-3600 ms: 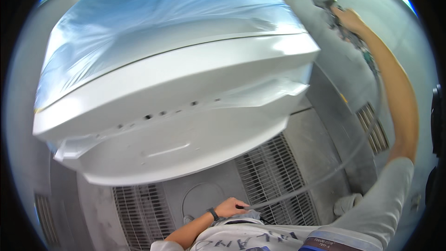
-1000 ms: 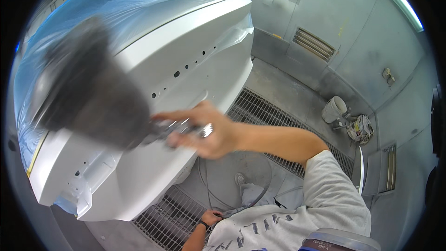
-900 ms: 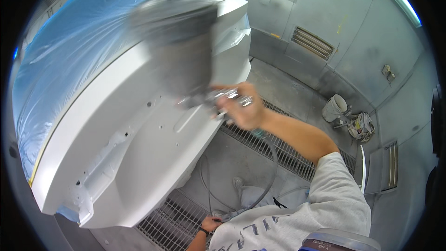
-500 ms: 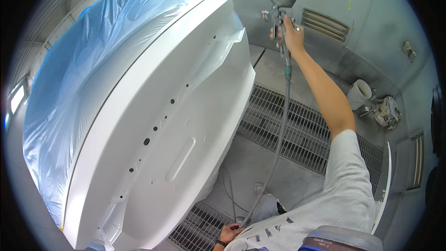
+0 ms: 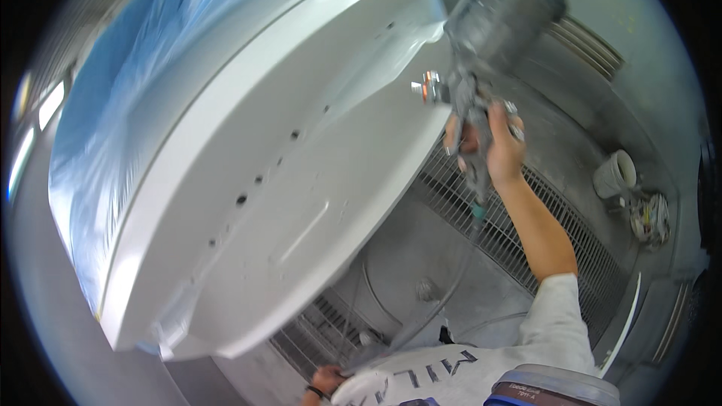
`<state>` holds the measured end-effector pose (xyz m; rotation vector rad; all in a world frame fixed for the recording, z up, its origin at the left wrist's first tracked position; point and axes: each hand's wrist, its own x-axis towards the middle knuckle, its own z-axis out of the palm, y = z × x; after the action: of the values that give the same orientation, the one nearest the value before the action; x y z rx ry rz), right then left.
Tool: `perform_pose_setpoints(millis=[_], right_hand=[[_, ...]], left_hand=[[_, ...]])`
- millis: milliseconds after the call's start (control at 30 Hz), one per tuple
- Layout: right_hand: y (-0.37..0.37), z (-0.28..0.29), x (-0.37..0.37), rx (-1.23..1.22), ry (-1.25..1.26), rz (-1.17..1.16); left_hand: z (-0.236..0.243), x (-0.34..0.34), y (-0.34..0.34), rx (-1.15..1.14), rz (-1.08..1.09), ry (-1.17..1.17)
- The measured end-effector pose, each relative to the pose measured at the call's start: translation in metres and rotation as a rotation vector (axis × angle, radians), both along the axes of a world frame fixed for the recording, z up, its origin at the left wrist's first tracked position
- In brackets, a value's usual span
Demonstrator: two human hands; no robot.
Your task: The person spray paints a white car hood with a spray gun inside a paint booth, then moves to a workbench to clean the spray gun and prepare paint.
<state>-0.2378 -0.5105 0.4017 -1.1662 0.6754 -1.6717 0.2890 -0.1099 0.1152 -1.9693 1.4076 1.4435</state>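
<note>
My right hand point(image 5: 492, 139) is wrapped round the grip of a grey spray gun point(image 5: 474, 101), a large cup point(image 5: 508, 11) on its top. The nozzle faces left, toward a white car body panel point(image 5: 226, 180) with a row of small dark holes. An air hose point(image 5: 451, 286) hangs from the bottom of the gun and runs down toward my body. Low in the picture, my left hand point(image 5: 327, 380), a dark band at its wrist, is closed on the hose close to my shirt; motion blur softens its fingers. Blue plastic film point(image 5: 143, 83) covers the area beyond the panel.
Metal floor grates point(image 5: 556, 233) lie right of the panel and below it. A white bucket point(image 5: 615, 174) and a crumpled bag point(image 5: 649, 219) stand by the right wall. A thin white curved piece point(image 5: 623, 323) is at the lower right. A vent point(image 5: 590, 45) sits in the far wall.
The spray gun and my right hand have come lower and closer, looking larger. My left hand has shifted left with the hose. The view has tilted, and the panel appears shifted and turned.
</note>
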Motion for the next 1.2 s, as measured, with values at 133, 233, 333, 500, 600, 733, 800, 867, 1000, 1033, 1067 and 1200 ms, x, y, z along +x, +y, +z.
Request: perform_pose_setpoints(millis=[133,233,333,500,600,733,800,867,1000,1033,1067,1200], right_hand=[[0.069,0.005,0.031,0.067,0.12,0.311],[0.105,0.013,0.061,0.179,0.286,0.032],[0.143,0.014,0.112,0.307,0.451,-0.418],[0.228,0.017,0.211,0.201,0.525,-0.562],[0.262,0.028,0.268,0.228,0.503,-0.76],[0.299,0.029,0.368,0.309,0.573,-0.763],[0.341,0.026,0.425,0.216,0.628,-0.635],[0.378,0.019,0.485,0.091,0.628,-0.494],[0.424,0.006,0.593,-0.1,0.688,-0.195],[0.43,0.003,0.617,-0.174,0.73,-0.127],[0.435,-0.001,0.634,-0.248,0.785,-0.056],[0.434,-0.018,0.659,-0.097,0.622,0.205]], left_hand=[[-0.021,0.029,0.021,-0.232,-0.359,0.195],[-0.032,0.036,0.028,-0.145,0.064,0.237],[-0.043,0.072,0.046,-0.289,0.12,0.356],[-0.077,0.17,0.108,-0.356,0.174,0.412],[-0.09,0.226,0.176,-0.44,0.245,0.454],[-0.117,0.296,0.246,-0.427,0.432,0.443],[-0.131,0.329,0.281,-0.417,0.461,0.418],[-0.145,0.356,0.312,-0.397,0.477,0.387],[-0.167,0.403,0.36,-0.323,0.473,0.247],[-0.173,0.41,0.368,-0.317,0.461,0.222],[-0.177,0.416,0.375,-0.301,0.439,0.18],[-0.187,0.424,0.395,-0.306,0.371,0.11]])
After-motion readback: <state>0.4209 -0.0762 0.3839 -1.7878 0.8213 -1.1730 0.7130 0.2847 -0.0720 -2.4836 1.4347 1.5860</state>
